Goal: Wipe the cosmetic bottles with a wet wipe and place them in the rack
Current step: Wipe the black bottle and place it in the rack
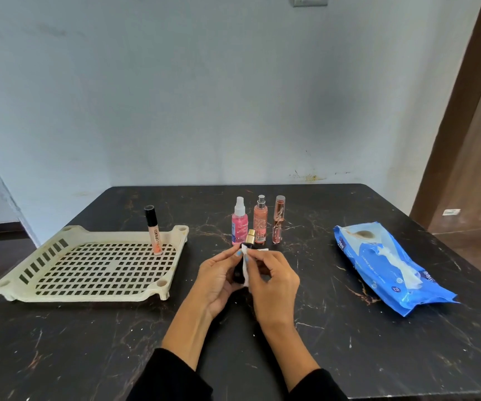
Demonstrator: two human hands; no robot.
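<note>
Over the middle of the dark desk (349, 328), the left hand (219, 280) curls round a dark bottle (237, 274) with a gold cap, while the right hand (274, 280) pinches a white wipe (245, 274) against it. Just beyond stand three pink bottles (260, 221). In the cream rack (89, 266) at left stands one tube (154, 230), at its far right corner. A blue wipe pack (389, 266) lies at right.

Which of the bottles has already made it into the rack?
Only the peach tube with the black cap, standing upright in the rack's far right corner. Three others stand on the table; the left hand holds a dark gold-capped bottle.
</note>
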